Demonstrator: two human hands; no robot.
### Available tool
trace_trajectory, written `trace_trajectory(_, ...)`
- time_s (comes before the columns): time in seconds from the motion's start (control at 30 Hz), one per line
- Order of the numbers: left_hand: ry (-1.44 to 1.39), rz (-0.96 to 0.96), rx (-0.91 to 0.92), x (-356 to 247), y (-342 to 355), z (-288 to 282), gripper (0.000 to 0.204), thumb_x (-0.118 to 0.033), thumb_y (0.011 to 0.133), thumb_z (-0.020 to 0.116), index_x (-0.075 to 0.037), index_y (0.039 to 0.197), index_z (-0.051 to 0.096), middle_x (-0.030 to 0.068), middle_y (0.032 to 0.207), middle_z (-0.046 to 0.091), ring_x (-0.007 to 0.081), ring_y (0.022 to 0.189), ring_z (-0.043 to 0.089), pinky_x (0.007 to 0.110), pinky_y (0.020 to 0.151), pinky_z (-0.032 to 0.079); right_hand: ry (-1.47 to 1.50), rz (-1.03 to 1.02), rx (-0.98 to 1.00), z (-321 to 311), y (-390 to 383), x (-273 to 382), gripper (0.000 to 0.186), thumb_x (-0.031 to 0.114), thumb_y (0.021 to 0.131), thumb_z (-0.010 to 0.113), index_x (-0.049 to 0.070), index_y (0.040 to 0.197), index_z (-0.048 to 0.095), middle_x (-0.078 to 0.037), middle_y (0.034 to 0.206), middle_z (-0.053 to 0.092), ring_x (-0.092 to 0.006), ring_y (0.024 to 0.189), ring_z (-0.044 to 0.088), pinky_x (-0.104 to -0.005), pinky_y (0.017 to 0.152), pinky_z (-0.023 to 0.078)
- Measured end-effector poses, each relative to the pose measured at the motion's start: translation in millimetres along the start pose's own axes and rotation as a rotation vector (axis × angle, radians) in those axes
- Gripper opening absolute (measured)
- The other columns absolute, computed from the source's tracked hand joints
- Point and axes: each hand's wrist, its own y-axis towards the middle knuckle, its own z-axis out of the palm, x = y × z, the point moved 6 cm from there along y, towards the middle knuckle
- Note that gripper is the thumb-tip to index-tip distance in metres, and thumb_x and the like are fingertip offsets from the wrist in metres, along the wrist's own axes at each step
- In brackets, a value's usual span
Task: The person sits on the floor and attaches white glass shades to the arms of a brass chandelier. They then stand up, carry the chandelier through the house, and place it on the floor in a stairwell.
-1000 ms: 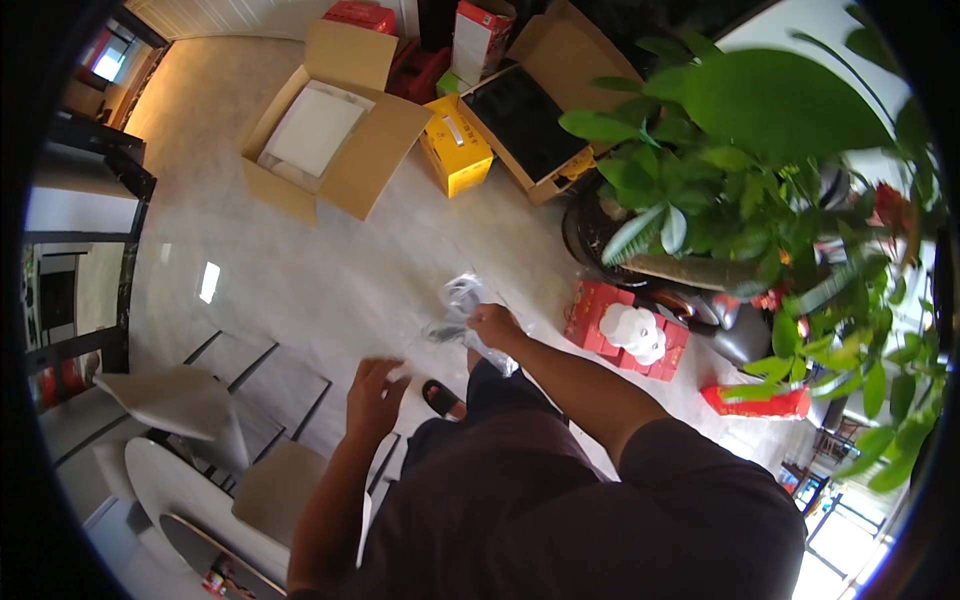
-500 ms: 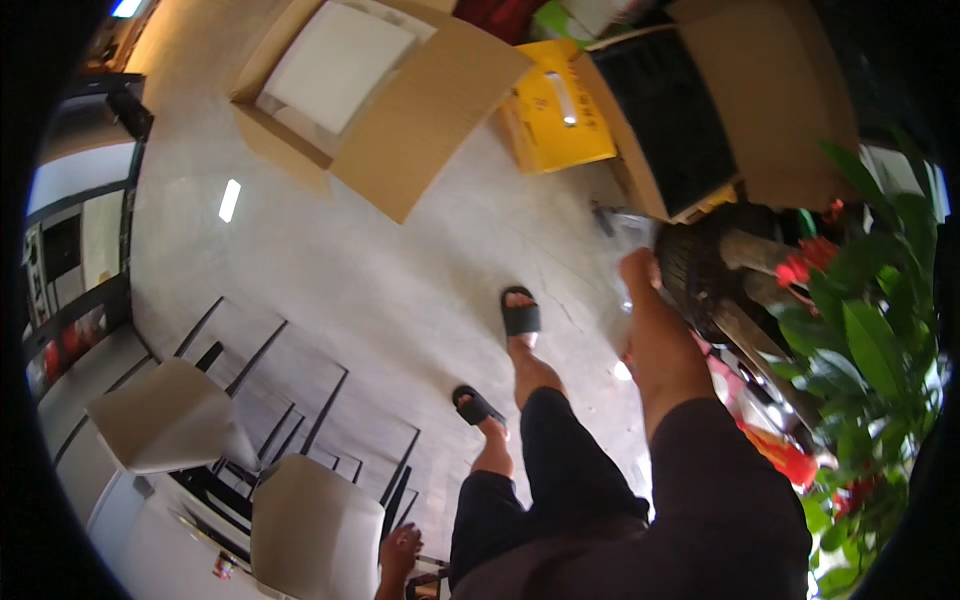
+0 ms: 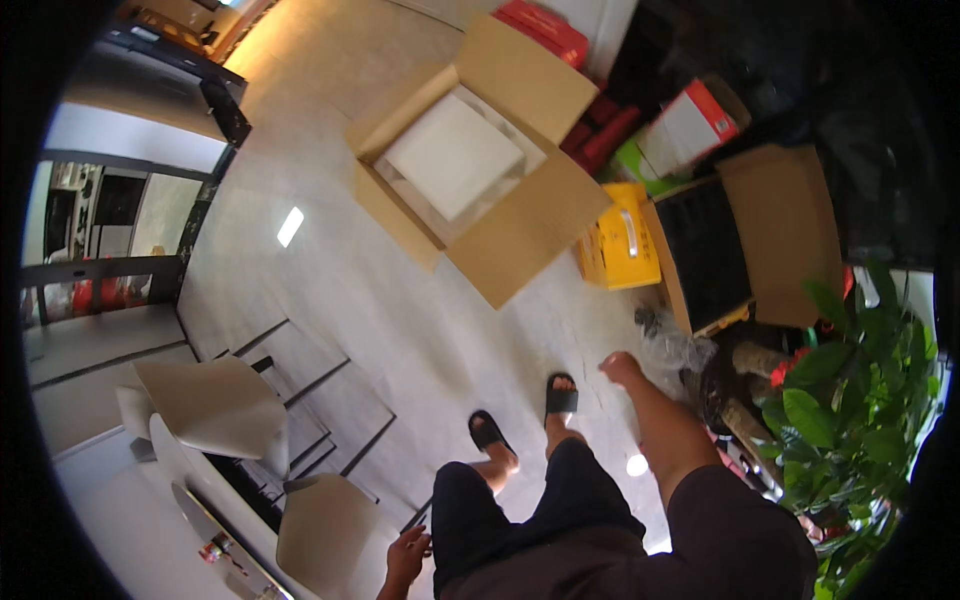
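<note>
My right hand [image 3: 622, 368] hangs out in front of my right leg, above the floor. Its fingers are curled in, and nothing shows in them. Crumpled clear plastic [image 3: 680, 345] lies just to its right, apart from it, by an open cardboard box [image 3: 785, 235] with a black content. Low at the left, my left hand [image 3: 408, 556] is beside my thigh with its fingers loosely apart, holding nothing. Nearest to it is a beige chair [image 3: 325, 530]. Ahead stands another open cardboard box [image 3: 530, 235] holding a white block-shaped item [image 3: 455, 150].
A yellow box [image 3: 615, 245] with a handle stands between the two cardboard boxes. Leafy plants [image 3: 830, 430] and a wooden trunk piece [image 3: 755, 360] line the right. A second beige chair [image 3: 215, 405] and a white table [image 3: 190, 480] stand at the left.
My view has shifted, so the boxes appear lower and more of the room behind them shows. My feet have changed stride. My right hand now appears farther from the plastic.
</note>
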Motion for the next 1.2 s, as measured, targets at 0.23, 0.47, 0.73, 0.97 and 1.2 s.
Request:
trace_trajectory(0.23, 0.498, 0.179, -0.016, 20, 30, -68, 0.048, -0.039, 0.093, 0.062, -0.004, 0.126, 0.063, 0.0183, 0.085, 0.072, 0.0247, 0.066, 0.070, 0.038, 0.058, 0.054, 0.666, 0.219, -0.302, 35, 62, 158, 0.046, 0.030, 0.074, 0.078, 0.000, 0.106, 0.064, -0.012, 0.091, 0.064, -0.0221, 0.068, 0.059, -0.0379, 0.051, 0.051)
trace_trajectory(0.47, 0.151, 0.176, -0.021, -20, 144, -154, 0.046, -0.029, 0.093, 0.065, -0.011, 0.134, 0.057, 0.0175, 0.102, 0.071, 0.0244, 0.084, 0.070, 0.035, 0.075, 0.057, 1.443, 0.238, -0.420, 28, 119, 288, 0.055, 0.035, 0.078, 0.078, 0.006, 0.120, 0.059, -0.009, 0.110, 0.062, -0.0229, 0.097, 0.060, -0.0412, 0.073, 0.049)
trace_trajectory(0.73, -0.533, -0.115, 0.087, -89, 174, -232, 0.030, -0.021, 0.097, 0.058, -0.002, 0.120, 0.059, 0.0095, 0.114, 0.064, 0.0215, 0.097, 0.066, 0.036, 0.077, 0.059, 0.955, 0.021, -0.163, -27, 74, 492, 0.019, 0.015, 0.084, 0.059, 0.000, 0.093, 0.064, -0.018, 0.074, 0.069, -0.0247, 0.050, 0.066, -0.0354, 0.040, 0.053)
trace_trajectory(0.97, -0.371, 0.075, 0.000, -228, 188, -266, 0.038, -0.013, 0.094, 0.065, 0.000, 0.128, 0.057, 0.0113, 0.095, 0.068, 0.0200, 0.071, 0.067, 0.031, 0.063, 0.058, 0.844, 0.085, -0.225, -54, 63, 615, 0.027, 0.015, 0.087, 0.052, -0.010, 0.080, 0.060, -0.026, 0.062, 0.065, -0.0307, 0.048, 0.067, -0.0384, 0.035, 0.052)
trace_trajectory(1.2, -0.430, 0.151, -0.108, -347, 160, -243, 0.035, -0.019, 0.095, 0.064, -0.003, 0.126, 0.061, 0.0093, 0.093, 0.069, 0.0185, 0.071, 0.066, 0.032, 0.063, 0.057, 1.141, -0.259, -0.201, -124, 3, 780, 0.025, 0.014, 0.088, 0.051, -0.008, 0.095, 0.061, -0.020, 0.070, 0.065, -0.0272, 0.047, 0.064, -0.0345, 0.038, 0.053)
